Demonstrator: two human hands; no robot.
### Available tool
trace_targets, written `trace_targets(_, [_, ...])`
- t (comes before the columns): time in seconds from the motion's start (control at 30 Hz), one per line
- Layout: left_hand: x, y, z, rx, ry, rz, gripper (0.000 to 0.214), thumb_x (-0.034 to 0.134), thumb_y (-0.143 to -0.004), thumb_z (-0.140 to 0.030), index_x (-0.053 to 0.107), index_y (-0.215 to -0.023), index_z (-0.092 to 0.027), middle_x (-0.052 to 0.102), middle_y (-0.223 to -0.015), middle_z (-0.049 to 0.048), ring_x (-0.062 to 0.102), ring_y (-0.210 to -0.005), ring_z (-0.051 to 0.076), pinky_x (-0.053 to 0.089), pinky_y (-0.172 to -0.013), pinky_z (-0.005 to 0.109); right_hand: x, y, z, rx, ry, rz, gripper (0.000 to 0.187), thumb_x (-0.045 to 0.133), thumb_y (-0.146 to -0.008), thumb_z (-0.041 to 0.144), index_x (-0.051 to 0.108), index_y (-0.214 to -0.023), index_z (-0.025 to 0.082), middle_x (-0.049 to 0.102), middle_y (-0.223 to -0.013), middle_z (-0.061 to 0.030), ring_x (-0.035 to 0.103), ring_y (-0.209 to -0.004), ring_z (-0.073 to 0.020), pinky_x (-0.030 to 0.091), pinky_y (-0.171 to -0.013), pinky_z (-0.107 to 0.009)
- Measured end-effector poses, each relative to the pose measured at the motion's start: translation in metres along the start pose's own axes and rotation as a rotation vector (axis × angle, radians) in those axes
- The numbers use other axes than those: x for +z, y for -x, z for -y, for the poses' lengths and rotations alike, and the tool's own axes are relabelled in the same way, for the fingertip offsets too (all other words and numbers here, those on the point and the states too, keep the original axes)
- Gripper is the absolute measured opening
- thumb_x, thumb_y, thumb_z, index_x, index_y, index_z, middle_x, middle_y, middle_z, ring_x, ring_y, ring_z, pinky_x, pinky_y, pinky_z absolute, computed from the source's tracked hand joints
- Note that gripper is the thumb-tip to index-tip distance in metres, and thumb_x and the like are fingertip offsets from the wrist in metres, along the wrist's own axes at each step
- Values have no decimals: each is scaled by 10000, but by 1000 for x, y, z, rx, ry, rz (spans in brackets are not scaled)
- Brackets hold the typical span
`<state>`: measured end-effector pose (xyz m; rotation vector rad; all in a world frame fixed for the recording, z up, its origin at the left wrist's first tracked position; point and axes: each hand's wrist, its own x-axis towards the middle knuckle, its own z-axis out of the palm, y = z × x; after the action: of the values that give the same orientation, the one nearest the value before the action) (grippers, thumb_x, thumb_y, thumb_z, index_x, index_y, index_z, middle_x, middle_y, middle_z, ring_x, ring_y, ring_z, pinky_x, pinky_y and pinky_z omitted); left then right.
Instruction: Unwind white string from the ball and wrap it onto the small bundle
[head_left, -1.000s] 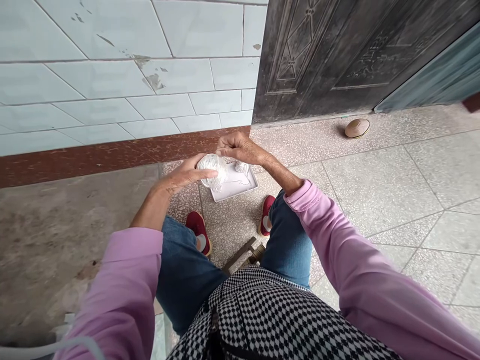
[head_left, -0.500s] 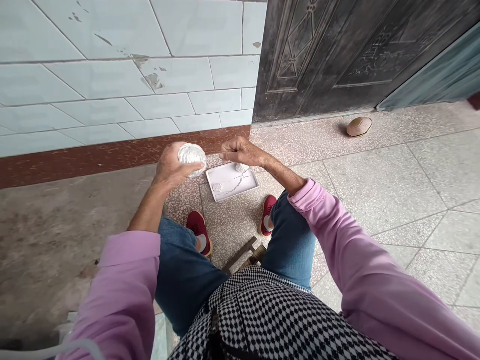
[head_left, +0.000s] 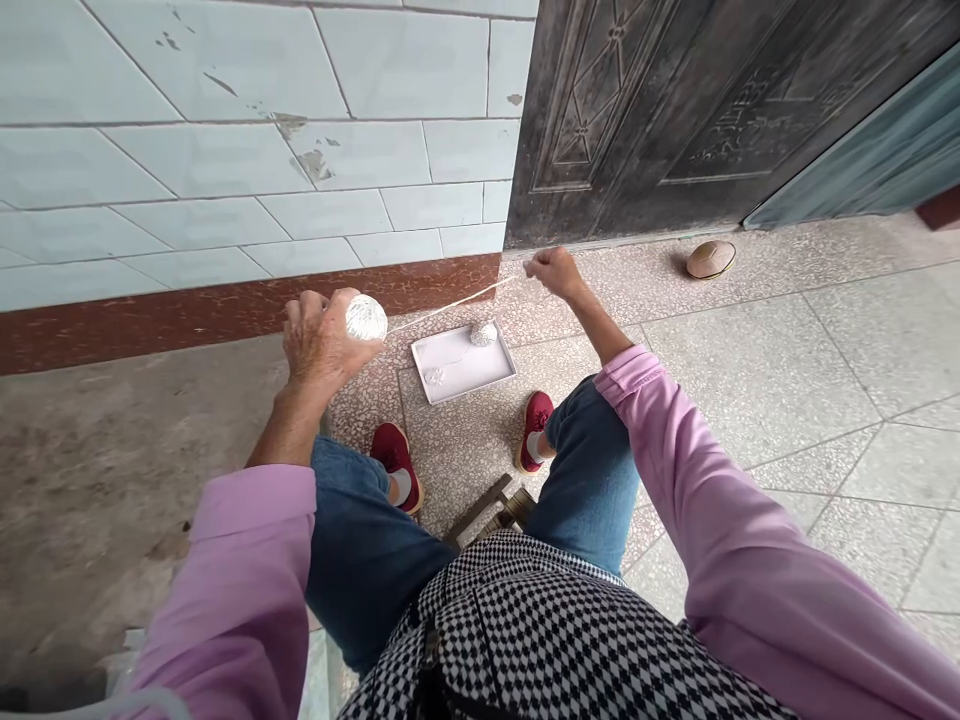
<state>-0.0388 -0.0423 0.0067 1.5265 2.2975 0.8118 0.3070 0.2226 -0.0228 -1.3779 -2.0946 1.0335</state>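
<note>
My left hand (head_left: 319, 338) is closed around a white ball of thread (head_left: 365, 317), held up at the left above the floor. A taut strand of thread (head_left: 450, 302) runs from the ball to my right hand (head_left: 552, 271), which pinches its end out to the right near the door. Below and between the hands a white tray (head_left: 450, 376) lies on the floor with two small white thread balls, one at its far right corner (head_left: 484, 333) and one at its left (head_left: 433, 377).
A tiled wall with a red-brown skirting (head_left: 150, 320) stands ahead, and a dark metal door (head_left: 675, 110) at the right. A small round tan object (head_left: 711, 259) lies by the door. My red shoes (head_left: 395, 462) rest on the speckled floor; a wooden stool shows between my knees.
The hands have drawn apart: the left moved left with the ball, the right moved right and up, pulling a length of thread taut between them. The tray is now uncovered.
</note>
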Motion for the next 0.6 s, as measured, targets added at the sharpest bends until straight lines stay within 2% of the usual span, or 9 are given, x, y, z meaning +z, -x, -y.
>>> trace_targets(0.07, [4,-1,5,17,46,-15,1075,983,-562,-1001,925,-1306,-228,844,-1295,165,447,-1752,721,380,-1136,714,10,9,5,56,172,76,330,827,-1122,39,763,-817,149,803,-886,-92,737,-886,-205,673,-987,-364])
trace_targets(0.13, [11,-3,8,31,80,-28,1001,1050,-557,-869,920,-1338,-256,830,-1340,162,449,-1724,725,405,-1176,741,27,20,19,9,187,221,279,764,-1133,-37,848,-917,117,919,-1147,-156,815,-1045,-215,692,-1127,-392])
trace_targets(0.2, [17,-5,8,40,66,-28,900,1093,-585,-687,917,-1356,-259,814,-1408,190,474,-1686,732,432,-1240,781,50,31,38,-97,43,357,261,735,-1184,-29,885,-1020,108,939,-1323,-166,841,-1143,-201,707,-1106,-343])
trace_targets(0.27, [22,-7,4,42,2,-16,824,1088,-623,-501,910,-1383,-234,785,-1488,253,521,-1635,752,458,-1299,835,78,41,59,-130,-190,480,194,736,-1234,27,882,-1132,106,932,-1392,-149,842,-1164,-188,702,-938,-263])
trace_targets(0.33, [27,-8,-2,49,-62,13,800,1087,-673,-420,893,-1420,-214,751,-1549,305,551,-1607,774,474,-1323,885,105,52,79,-80,-389,571,92,751,-1258,57,834,-1257,97,921,-1329,-111,816,-1141,-167,637,-802,-203])
trace_targets(0.4, [31,-9,-7,55,-77,19,798,1145,-694,-444,882,-1412,-216,736,-1548,325,553,-1605,791,477,-1336,916,125,61,93,-24,-448,630,52,777,-1256,61,761,-1241,109,888,-1127,-56,797,-1020,-147,576,-759,-207])
trace_targets(0.43, [32,-8,-9,57,-60,11,803,1181,-687,-463,881,-1393,-227,739,-1525,317,547,-1613,791,477,-1346,918,132,65,98,-18,-427,639,102,774,-1267,82,724,-1192,129,852,-1018,-28,774,-931,-140,549,-752,-228])
trace_targets(0.5, [34,-8,-12,51,-6,-15,799,1224,-654,-439,878,-1351,-255,752,-1453,279,534,-1636,773,479,-1366,895,136,68,103,-52,-340,610,262,748,-1289,118,652,-1053,180,747,-847,18,688,-790,-128,499,-763,-281])
trace_targets(0.6, [32,-7,-13,39,20,2,760,1174,-668,-321,861,-1359,-275,755,-1421,222,520,-1662,718,476,-1388,837,127,64,98,-163,-223,525,425,729,-1238,66,578,-866,207,632,-760,32,568,-797,-138,435,-828,-327])
